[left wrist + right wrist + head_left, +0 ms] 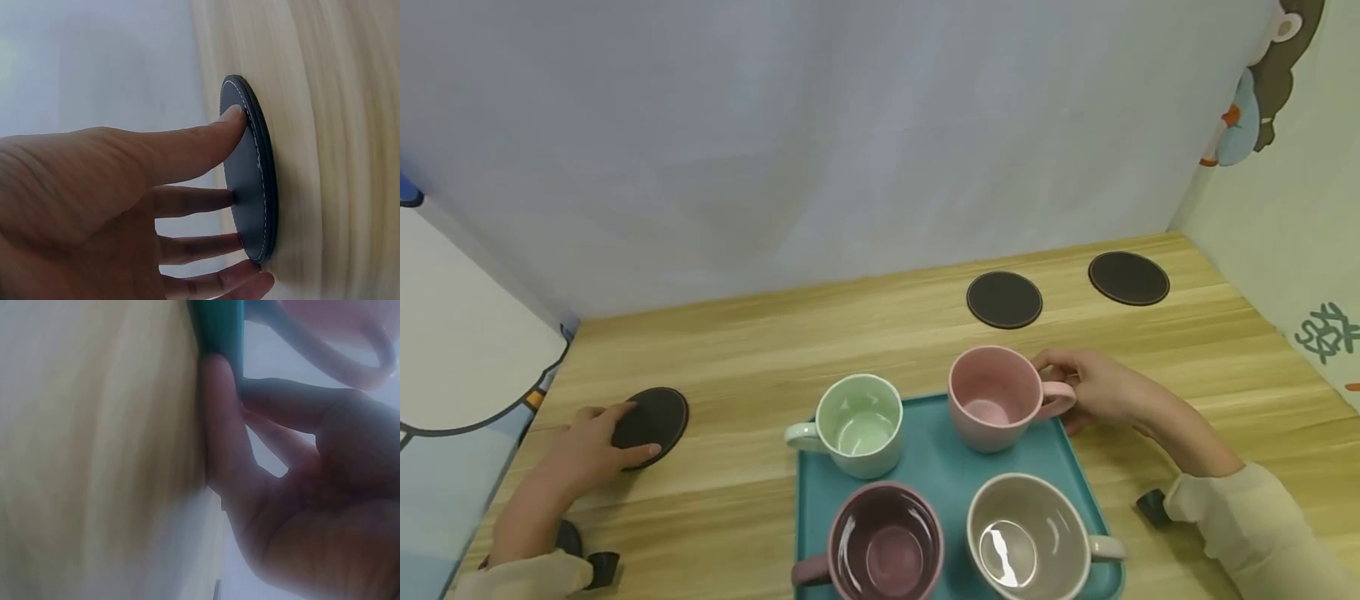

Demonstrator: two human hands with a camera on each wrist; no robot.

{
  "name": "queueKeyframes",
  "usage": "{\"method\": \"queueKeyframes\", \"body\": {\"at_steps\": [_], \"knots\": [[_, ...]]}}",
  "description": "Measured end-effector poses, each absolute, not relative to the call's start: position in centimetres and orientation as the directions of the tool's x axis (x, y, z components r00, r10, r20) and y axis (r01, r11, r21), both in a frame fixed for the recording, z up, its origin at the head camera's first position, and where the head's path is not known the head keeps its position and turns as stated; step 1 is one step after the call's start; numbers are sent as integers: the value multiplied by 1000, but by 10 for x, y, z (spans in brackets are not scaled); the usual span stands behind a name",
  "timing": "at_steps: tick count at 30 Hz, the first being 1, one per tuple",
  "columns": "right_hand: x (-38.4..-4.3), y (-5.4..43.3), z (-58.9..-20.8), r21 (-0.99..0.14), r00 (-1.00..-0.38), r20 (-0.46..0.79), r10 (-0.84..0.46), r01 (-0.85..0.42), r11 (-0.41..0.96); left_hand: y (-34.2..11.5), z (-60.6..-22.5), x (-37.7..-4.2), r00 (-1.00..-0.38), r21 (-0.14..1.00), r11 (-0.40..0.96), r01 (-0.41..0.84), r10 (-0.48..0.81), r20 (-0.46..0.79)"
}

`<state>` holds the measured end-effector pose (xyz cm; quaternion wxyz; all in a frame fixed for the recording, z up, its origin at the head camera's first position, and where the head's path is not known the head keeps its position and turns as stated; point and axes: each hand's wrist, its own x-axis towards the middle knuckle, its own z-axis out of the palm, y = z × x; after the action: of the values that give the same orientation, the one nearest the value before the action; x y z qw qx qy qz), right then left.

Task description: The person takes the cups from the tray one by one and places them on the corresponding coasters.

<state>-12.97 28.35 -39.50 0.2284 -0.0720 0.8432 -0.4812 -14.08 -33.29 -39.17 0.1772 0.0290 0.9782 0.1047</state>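
A round black coaster (668, 417) lies on the worktop (730, 483), near its left edge, and the left hand (580, 450) grips it. The thumb is on one side of it and the fingers are at the other, probably because a flat thing is hard to hold any other way. In the left wrist view the coaster looks thick, but I cannot tell if it is more than one. The right hand (1105, 387) pinches the far right corner of a blue-green tray (931, 454), with bent fingers, close to the wood. Holding it low like that likely keeps the hand away from the cup handle just above. The tray sits at the near edge of the view and carries four cups, one by each corner: a green cup (861, 425) far left, a pink cup (992, 404) far right, a plum cup (891, 550) near left and a grey cup (1026, 542) near right. All stand upright, and their handles point out to the sides, maybe so they do not bump each other. Past the tray, a middle coaster (1004, 300) lies near the worktop's far edge, and a corner coaster (1129, 278) lies by the far right corner. Behind hangs a pale cloth (850, 142).
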Motion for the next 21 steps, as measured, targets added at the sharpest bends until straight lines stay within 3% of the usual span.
{"method": "queueKeyframes", "body": {"at_steps": [13,21], "knots": [[-133,287,-390,-825,-887,-324,-328,95,557,-272,-401,-136,-964,267,944,196,235,-126],[-131,282,-399,-870,-889,-309,-337,121,478,-236,-387,-156,-961,233,953,195,233,-147]]}}
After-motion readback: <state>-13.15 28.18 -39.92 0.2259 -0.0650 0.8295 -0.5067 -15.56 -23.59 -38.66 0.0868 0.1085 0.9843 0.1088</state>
